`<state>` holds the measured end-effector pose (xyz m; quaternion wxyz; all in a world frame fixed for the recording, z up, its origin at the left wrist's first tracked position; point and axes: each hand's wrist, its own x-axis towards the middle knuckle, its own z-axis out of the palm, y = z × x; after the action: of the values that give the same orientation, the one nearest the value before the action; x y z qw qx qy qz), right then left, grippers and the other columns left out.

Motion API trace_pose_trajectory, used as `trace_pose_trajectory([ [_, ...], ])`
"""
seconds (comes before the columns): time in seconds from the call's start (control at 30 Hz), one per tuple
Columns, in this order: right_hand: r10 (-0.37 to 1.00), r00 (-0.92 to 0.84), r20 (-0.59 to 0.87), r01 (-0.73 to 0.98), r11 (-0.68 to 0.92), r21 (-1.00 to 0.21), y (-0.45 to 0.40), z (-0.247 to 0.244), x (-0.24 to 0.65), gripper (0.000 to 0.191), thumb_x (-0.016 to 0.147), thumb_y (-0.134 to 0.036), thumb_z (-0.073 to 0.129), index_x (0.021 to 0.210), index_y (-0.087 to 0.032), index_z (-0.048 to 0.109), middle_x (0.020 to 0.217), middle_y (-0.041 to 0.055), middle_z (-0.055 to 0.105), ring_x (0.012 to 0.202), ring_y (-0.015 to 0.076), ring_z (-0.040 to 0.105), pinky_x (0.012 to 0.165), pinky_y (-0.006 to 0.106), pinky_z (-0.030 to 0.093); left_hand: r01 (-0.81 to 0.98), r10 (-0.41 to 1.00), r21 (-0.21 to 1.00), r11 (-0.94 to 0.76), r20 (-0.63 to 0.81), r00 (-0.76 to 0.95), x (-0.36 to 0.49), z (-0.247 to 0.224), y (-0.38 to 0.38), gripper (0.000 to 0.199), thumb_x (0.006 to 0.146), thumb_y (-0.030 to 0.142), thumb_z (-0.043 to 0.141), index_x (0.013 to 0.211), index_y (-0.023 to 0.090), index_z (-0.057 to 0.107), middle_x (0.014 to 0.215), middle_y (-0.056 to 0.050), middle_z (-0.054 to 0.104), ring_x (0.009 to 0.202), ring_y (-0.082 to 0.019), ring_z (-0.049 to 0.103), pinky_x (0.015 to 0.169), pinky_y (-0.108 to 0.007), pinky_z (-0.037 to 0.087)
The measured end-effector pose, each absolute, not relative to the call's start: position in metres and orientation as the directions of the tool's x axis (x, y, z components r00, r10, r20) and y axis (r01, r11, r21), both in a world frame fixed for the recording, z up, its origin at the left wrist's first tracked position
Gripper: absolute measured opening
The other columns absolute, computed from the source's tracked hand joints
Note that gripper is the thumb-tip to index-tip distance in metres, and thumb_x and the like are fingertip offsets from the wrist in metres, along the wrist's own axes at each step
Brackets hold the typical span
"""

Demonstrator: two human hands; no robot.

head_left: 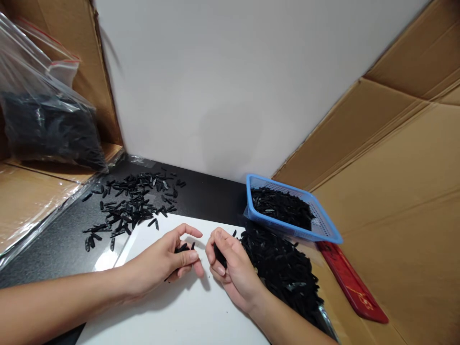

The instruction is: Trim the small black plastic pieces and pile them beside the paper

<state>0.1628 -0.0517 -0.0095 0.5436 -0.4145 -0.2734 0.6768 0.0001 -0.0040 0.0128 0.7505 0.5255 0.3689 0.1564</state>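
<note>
Both hands are over a white board. My left hand is curled round several small black pieces, its index finger raised. Close to its right, my right hand has its fingers folded round a dark piece that shows between them. The two hands do not touch. Right of my right hand lies a big heap of black pieces. More black pieces are scattered on the dark table beyond the board's left corner.
A blue basket holding black pieces stands at the right, with a red object beside it. Cardboard borders the right side. A clear bag of dark material sits on cardboard at the upper left. A pale wall rises behind.
</note>
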Motion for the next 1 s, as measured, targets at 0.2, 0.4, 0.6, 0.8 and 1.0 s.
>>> trace_pose_trajectory([
  [0.2, 0.971, -0.105, -0.215, -0.316, -0.238, -0.919, -0.053, -0.019, 0.159, 0.031, 0.073, -0.043, 0.074, 0.085, -0.016, 0.065, 0.051, -0.0067, 0.048, 0.038, 0.0042, 0.028, 0.036, 0.018, 0.015, 0.226, 0.562, 0.914, 0.338, -0.389, 0.73, 0.0, 0.015, -0.004, 0.051, 0.083, 0.043, 0.06, 0.124, 0.023, 0.039, 0.067, 0.003, 0.065, 0.049, -0.009, 0.034, 0.046, -0.023, 0.021],
  [0.4, 0.968, -0.031, -0.249, -0.447, -0.236, -0.863, -0.052, -0.017, 0.163, 0.025, 0.069, -0.035, 0.079, 0.077, -0.016, 0.066, 0.052, -0.0057, 0.049, 0.039, 0.0023, 0.027, 0.037, 0.017, 0.014, 0.155, 0.546, 0.913, 0.378, -0.355, 0.759, -0.001, 0.015, -0.004, 0.048, 0.08, 0.036, 0.066, 0.122, 0.025, 0.044, 0.082, 0.002, 0.06, 0.061, -0.01, 0.04, 0.051, -0.022, 0.028],
  [0.6, 0.949, -0.05, -0.311, -0.565, -0.284, -0.775, -0.05, -0.015, 0.167, 0.025, 0.066, -0.031, 0.082, 0.081, -0.015, 0.068, 0.054, -0.0055, 0.047, 0.041, 0.0015, 0.024, 0.038, 0.015, 0.013, 0.12, 0.624, 0.92, 0.372, -0.344, 0.701, -0.003, 0.012, -0.003, 0.029, 0.082, 0.032, 0.064, 0.108, 0.022, 0.053, 0.076, 0.004, 0.055, 0.062, -0.009, 0.042, 0.054, -0.021, 0.03],
  [0.8, 0.952, -0.128, -0.279, -0.627, -0.295, -0.721, -0.05, -0.016, 0.169, 0.021, 0.067, -0.026, 0.081, 0.08, -0.014, 0.07, 0.055, -0.0043, 0.049, 0.041, 0.0014, 0.025, 0.037, 0.015, 0.013, 0.147, 0.602, 0.907, 0.395, -0.377, 0.704, 0.0, 0.008, 0.0, 0.031, 0.084, 0.041, 0.059, 0.105, 0.019, 0.05, 0.071, 0.002, 0.064, 0.047, -0.006, 0.035, 0.045, -0.021, 0.02],
  [1.0, 0.953, -0.155, -0.261, -0.647, -0.298, -0.702, -0.05, -0.015, 0.171, 0.018, 0.068, -0.023, 0.079, 0.08, -0.014, 0.07, 0.055, -0.0034, 0.05, 0.041, 0.0019, 0.023, 0.037, 0.016, 0.012, 0.146, 0.606, 0.922, 0.358, -0.348, 0.716, 0.002, 0.01, 0.0, 0.031, 0.088, 0.05, 0.051, 0.09, 0.019, 0.048, 0.056, 0.006, 0.059, 0.039, -0.004, 0.032, 0.041, -0.021, 0.013],
])
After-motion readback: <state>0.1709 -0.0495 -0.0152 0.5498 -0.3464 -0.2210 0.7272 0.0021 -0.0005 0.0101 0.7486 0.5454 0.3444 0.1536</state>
